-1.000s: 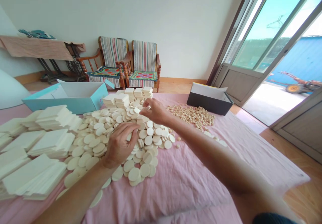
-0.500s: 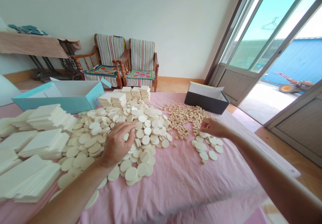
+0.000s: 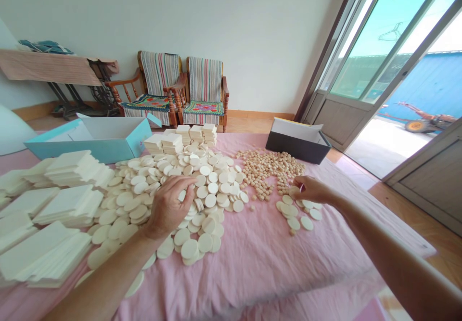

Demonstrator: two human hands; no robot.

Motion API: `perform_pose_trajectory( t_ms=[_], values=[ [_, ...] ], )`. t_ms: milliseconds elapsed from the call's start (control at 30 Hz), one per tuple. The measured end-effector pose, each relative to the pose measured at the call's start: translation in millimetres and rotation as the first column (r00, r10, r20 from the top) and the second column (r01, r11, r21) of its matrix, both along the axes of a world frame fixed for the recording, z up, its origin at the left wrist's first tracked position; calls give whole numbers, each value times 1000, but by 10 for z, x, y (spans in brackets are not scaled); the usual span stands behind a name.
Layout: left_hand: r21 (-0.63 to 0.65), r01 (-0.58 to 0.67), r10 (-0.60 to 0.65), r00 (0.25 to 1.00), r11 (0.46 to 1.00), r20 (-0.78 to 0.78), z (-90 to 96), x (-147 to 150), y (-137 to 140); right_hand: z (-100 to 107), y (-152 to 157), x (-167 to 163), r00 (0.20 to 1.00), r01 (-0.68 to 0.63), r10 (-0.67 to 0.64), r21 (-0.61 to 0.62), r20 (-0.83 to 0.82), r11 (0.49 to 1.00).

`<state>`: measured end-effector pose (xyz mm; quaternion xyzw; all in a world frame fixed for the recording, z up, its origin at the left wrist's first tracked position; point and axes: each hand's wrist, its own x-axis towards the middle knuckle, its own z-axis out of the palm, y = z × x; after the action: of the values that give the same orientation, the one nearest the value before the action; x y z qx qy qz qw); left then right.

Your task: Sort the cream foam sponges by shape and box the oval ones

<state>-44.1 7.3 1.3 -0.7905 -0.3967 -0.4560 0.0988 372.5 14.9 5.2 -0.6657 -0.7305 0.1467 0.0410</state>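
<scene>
My left hand (image 3: 172, 204) rests over the big heap of pale round wooden discs (image 3: 212, 187). Its fingers are bent and the thumb stands apart from them, with a disc showing in the gap. On the right, my right hand (image 3: 312, 189) has thumb and fingers pinched at the edge of a pale wooden disc (image 3: 294, 192). Beneath and beside that hand lies a small group of discs (image 3: 306, 223). Just beyond it spreads a pile of small tan wooden pieces (image 3: 265, 169), too small to make out closely.
Stacks of pale rectangular boards (image 3: 67, 205) fill the left side. Small square blocks (image 3: 171, 143) are stacked behind the discs. A light-blue box (image 3: 126, 147) and a black box (image 3: 298, 145) stand at the far edge of the pink cloth (image 3: 260, 263).
My right hand has shifted slightly right, and a disc now shows at its fingertips. The left hand stays over the disc heap. The whole view has moved a little.
</scene>
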Motion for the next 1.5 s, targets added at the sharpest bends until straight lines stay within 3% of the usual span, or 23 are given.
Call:
perform_pose_trajectory(
  t_ms=[133, 267, 433, 600, 700, 800, 900, 1033, 1167, 1333, 1500],
  values=[
    [-5, 4, -4, 1000, 1000, 2, -5, 4, 1, 90, -29, 22, 995, -9, 12, 24, -102, 1000],
    [-17, 13, -13, 1000, 1000, 17, -13, 12, 4, 299, 29, -150, 950, -29, 49, 71, -308, 997],
    [-24, 25, -24, 1000, 999, 16, 5, 21, 1, 433, 296, -936, 841, -103, 112, 46, -530, 994],
    [-31, 23, -22, 999, 999, 29, 18, 3, -11, 476, 635, -1889, 786, -194, 203, 80, -585, 978],
    [-41, 27, -25, 999, 999, 36, 13, -15, -11, 579, 707, -2119, 787, -171, 243, 178, -567, 969],
    [-43, 24, -23, 999, 999, 30, 11, -26, -10, 679, 615, -1910, 801, -163, 288, 272, -524, 948],
    [-46, 21, -20, 999, 999, 25, 11, -20, -8, 683, 390, -1350, 839, -153, 266, 264, -475, 952],
    [-49, 16, -15, 1000, 999, 13, 4, 1, 3, 518, 19, -475, 973, -95, 113, 98, -200, 991],
    [-38, 25, -25, 1000, 999, 7, -2, 12, 15, 268, -259, 121, 998, 63, -63, 9, -12, 998],
    [-29, 14, -14, 1000, 999, -1, -9, 6, 19, 17, -374, 386, 992, 128, -129, -32, -8, 991],
    [-19, 2, -2, 1000, 1000, -5, -2, 1, 18, -79, -372, 417, 990, 144, -144, -8, 1, 990]
  ],
)
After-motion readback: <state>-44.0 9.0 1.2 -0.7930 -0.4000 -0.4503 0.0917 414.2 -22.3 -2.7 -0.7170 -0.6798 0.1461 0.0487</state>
